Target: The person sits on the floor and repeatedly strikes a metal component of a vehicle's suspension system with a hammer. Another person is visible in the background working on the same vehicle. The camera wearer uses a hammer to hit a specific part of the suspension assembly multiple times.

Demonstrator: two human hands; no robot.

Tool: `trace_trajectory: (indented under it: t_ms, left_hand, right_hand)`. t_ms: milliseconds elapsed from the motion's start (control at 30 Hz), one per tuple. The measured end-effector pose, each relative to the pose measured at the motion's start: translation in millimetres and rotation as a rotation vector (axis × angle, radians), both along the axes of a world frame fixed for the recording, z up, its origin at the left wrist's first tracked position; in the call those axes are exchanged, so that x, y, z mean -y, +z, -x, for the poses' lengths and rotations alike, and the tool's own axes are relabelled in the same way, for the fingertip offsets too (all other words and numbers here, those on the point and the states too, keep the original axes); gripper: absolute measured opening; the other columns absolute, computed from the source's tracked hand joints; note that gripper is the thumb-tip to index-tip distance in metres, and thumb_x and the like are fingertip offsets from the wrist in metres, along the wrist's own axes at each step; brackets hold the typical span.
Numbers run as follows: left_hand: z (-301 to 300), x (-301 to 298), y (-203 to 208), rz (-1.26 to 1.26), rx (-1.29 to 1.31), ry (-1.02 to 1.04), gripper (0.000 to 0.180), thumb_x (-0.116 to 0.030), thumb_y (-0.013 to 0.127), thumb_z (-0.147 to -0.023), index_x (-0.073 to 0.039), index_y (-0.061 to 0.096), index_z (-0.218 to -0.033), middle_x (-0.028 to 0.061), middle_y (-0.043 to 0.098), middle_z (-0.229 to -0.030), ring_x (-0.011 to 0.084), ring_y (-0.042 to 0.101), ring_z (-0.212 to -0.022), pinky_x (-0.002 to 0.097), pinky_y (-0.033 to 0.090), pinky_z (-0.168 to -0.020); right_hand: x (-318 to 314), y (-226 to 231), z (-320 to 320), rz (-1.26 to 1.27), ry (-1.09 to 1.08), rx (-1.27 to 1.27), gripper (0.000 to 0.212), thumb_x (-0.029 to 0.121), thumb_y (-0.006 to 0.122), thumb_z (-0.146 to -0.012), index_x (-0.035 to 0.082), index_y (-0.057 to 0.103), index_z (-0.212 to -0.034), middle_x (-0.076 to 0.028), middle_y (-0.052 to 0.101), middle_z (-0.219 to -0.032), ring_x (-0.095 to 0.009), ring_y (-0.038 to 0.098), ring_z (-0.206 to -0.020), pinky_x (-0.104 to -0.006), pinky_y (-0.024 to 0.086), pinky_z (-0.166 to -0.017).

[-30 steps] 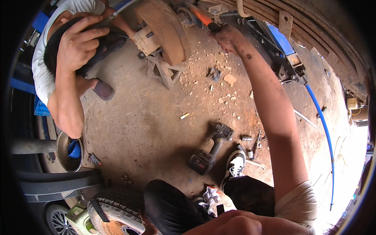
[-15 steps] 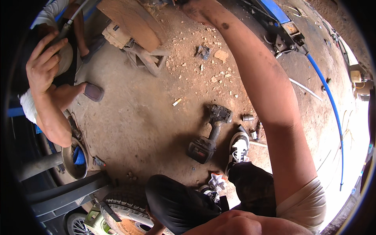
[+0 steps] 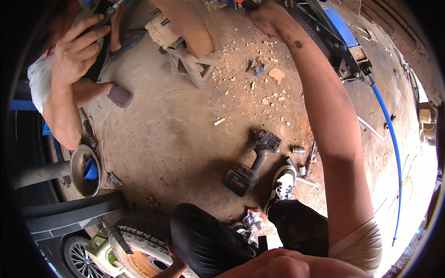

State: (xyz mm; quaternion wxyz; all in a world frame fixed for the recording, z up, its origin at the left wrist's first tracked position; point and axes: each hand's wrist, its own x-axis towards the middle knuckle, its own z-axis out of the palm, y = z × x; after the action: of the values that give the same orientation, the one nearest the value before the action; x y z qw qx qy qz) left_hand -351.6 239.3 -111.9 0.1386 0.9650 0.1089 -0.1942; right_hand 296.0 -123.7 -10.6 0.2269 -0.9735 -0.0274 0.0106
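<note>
My right arm reaches far forward, and my right hand is at the top edge. Its fingers are closed around a dark thing with an orange part, mostly cut off by the frame. My left hand is low at the left, beside a treaded tyre on a rusty rim. My knee partly hides it, and its fingers do not show clearly. A black cordless impact wrench lies on the floor before my shoe. Metal sockets lie to its right.
A co-worker's hand at the upper left grips a dark-handled tool with a metal shaft. Wood block rests on a metal stand. Blue jack with a blue hose stands right. Round metal pan sits left; crumbled debris covers the floor.
The view has shifted a little, so floor things appear further right. My right hand shows more fully at the top, with the dark and orange thing now visible. The co-worker's hand has moved slightly.
</note>
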Motion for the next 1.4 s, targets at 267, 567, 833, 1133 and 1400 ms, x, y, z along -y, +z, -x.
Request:
trace_trajectory:
  t_ms: [267, 567, 833, 1133, 1400]
  left_hand:
    - [4.6, -2.8, -5.5, 0.018, 0.018, 0.017, 0.037, -0.031, 0.052, -0.083, -0.008, 0.057, -0.111, 0.0092, 0.057, -0.114, 0.0298, 0.047, -0.112, 0.0565, 0.023, -0.103]
    - [14.1, -5.2, -7.5, 0.032, 0.018, 0.049, 0.036, -0.031, 0.051, -0.084, -0.008, 0.056, -0.112, 0.0087, 0.057, -0.114, 0.0287, 0.047, -0.113, 0.0556, 0.022, -0.105]
    - [19.4, -8.1, -11.7, 0.060, 0.009, 0.071, 0.036, -0.030, 0.050, -0.085, -0.009, 0.055, -0.113, 0.0083, 0.057, -0.114, 0.0278, 0.046, -0.114, 0.0547, 0.021, -0.106]
    - [36.9, -11.1, -10.3, 0.129, 0.033, 0.212, 0.036, -0.030, 0.050, -0.085, -0.009, 0.055, -0.114, 0.0077, 0.057, -0.115, 0.0269, 0.046, -0.115, 0.0541, 0.020, -0.107]
    - [-7.4, -3.0, 5.3, -0.110, -0.174, -0.206, 0.040, -0.035, 0.053, -0.082, -0.011, 0.056, -0.114, 0.0070, 0.057, -0.116, 0.0275, 0.046, -0.116, 0.0561, 0.014, -0.108]
  right_hand:
    - [3.9, 9.9, 13.2, -0.157, -0.060, -0.066, 0.037, 0.031, 0.054, -0.077, 0.000, 0.063, -0.094, -0.018, 0.064, -0.076, -0.029, 0.065, -0.071, -0.0374, 0.048, -0.062]
    - [0.7, 10.3, 21.4, -0.259, -0.039, -0.104, 0.039, 0.037, 0.060, -0.081, 0.000, 0.064, -0.094, -0.010, 0.058, -0.064, -0.020, 0.054, -0.055, -0.0341, 0.042, -0.053]
    - [6.1, -3.6, 7.7, -0.426, -0.047, -0.071, 0.015, 0.012, 0.060, -0.082, -0.001, 0.063, -0.090, -0.001, 0.057, -0.061, -0.015, 0.054, -0.053, -0.0309, 0.040, -0.046]
    - [-6.6, 7.1, 16.8, -0.347, 0.029, 0.030, 0.020, 0.017, 0.056, -0.083, 0.002, 0.063, -0.094, -0.006, 0.059, -0.065, -0.015, 0.049, -0.053, -0.0332, 0.037, -0.047]
    - [-3.0, 24.7, 41.3, -0.332, -0.009, 0.017, 0.022, 0.016, 0.052, -0.083, 0.000, 0.062, -0.095, -0.009, 0.060, -0.067, -0.018, 0.051, -0.053, -0.0337, 0.039, -0.045]
